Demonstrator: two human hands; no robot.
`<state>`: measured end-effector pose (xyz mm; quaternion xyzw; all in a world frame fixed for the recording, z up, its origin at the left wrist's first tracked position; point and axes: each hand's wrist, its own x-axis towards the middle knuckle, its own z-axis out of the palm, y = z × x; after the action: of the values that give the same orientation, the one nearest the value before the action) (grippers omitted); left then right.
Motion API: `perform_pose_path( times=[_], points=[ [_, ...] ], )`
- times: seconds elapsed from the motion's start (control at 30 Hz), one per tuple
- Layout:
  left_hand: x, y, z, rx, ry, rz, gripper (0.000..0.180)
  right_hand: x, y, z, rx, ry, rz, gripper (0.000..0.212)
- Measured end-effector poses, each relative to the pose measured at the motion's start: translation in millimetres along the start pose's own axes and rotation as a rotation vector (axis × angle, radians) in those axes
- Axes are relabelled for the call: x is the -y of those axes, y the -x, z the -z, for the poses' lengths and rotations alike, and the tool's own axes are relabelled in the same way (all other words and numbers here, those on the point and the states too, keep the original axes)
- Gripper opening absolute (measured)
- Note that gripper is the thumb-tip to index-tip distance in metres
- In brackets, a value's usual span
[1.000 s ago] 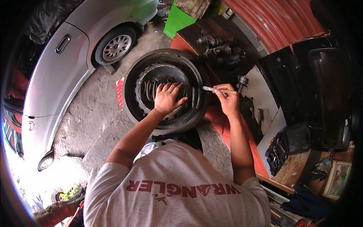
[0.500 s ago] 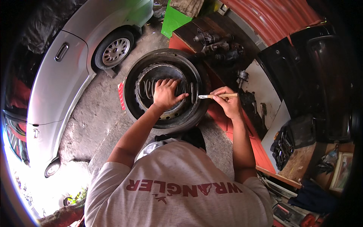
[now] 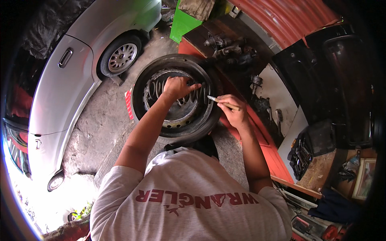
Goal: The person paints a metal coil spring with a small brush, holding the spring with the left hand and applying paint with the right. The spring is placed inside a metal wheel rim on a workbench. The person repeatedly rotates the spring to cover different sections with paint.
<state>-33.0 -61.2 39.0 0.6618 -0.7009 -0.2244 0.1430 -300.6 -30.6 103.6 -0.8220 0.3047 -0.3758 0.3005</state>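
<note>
Head view, looking down into a cluttered garage: a silver car (image 3: 66, 94) fills the left side, parked on a rough concrete floor (image 3: 102, 104). Along the right runs a long, red-sided surface (image 3: 205, 32), dark on top at its far end, with a pale sheet (image 3: 277, 86) farther along toward its near end. A large black panel (image 3: 301, 72) rises by the surface's right edge. A person in a grey T-shirt (image 3: 193, 176) with red lettering leans forward from the bottom, both bare arms reaching ahead.

In front of the person, a dark wheel with its tyre (image 3: 189, 131) lies flat, just beside the surface's left edge; whether the two touch cannot be told. Grimy metal parts (image 3: 233, 52) sit at the surface's far end, and a black tray of hand tools (image 3: 300, 158) near its near end.

A dark coil spring (image 3: 204, 92) lies on its side across the hollow of the wheel, running left to right, its right end near the wheel's right edge.

The left grip (image 3: 176, 86) rests over the spring's middle, thumb stretched rightward; its fingertips are hidden, so whether it clasps a coil cannot be told. The right grip (image 3: 234, 110), by the wheel's right edge, pinches a slim paintbrush (image 3: 213, 99) between thumb and fingers. The brush points left, its tip just beside the spring's right end; contact is too small to make out.
</note>
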Motion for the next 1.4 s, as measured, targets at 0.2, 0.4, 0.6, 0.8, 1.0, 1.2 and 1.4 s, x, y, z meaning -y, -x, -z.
perform_pose_path(
  times=[0.2,0.4,0.6,0.8,1.0,1.2,1.4],
  points=[
    [-1,0,3,0.026,0.007,0.036,0.085,-1,-2,-1,0.033,0.035,-0.004,0.01],
    [-4,4,5,0.026,-0.018,0.068,0.083,5,3,3,0.17,0.088,-0.124,0.01],
    [-2,5,0,0.0,-0.014,0.056,0.083,10,3,-6,0.065,0.116,-0.067,0.01],
    [0,3,-5,-0.022,0.006,0.043,0.084,5,5,-6,-0.064,0.115,0.0,0.008],
    [-1,5,-4,-0.034,0.006,0.052,0.083,4,14,2,0.111,0.089,-0.179,0.009],
    [-6,10,4,0.066,-0.017,0.095,0.081,11,-3,-3,-0.101,0.011,-0.094,0.01],
    [-5,35,-21,-0.165,-0.04,-0.026,0.085,-23,15,-6,-0.221,-0.249,-0.254,0.01]
  ],
)
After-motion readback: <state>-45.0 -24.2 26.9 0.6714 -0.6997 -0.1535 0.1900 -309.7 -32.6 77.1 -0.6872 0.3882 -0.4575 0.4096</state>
